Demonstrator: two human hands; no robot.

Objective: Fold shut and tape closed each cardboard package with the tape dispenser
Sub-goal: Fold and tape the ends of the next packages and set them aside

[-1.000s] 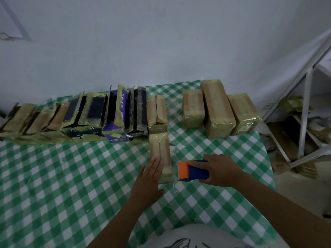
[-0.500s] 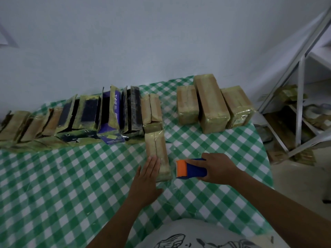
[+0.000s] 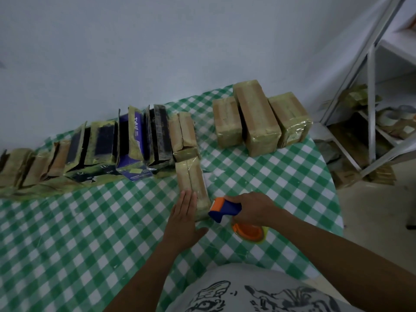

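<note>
- We see a narrow tan cardboard package point(image 3: 194, 181) lying lengthwise near the middle of the desk point(image 3: 90, 233), which wears a green-and-white checked cloth; its far end meets the row behind it.
- Our left hand point(image 3: 183, 218) lies flat, fingers straight and together, pressing the package's near left side.
- Our right hand point(image 3: 254, 208) is curled round the handle of the blue and orange tape dispenser point(image 3: 225, 209), whose orange nose sits just beside the package's near right corner; we cannot tell whether it touches.
- A row of opened tan, black and purple cartons point(image 3: 101, 149) stands along the desk's far edge, leftward.
- Three taped brown boxes point(image 3: 256, 118) stand together by the far right corner.
- A grey metal rack point(image 3: 371, 86) stands off the desk's right edge.
</note>
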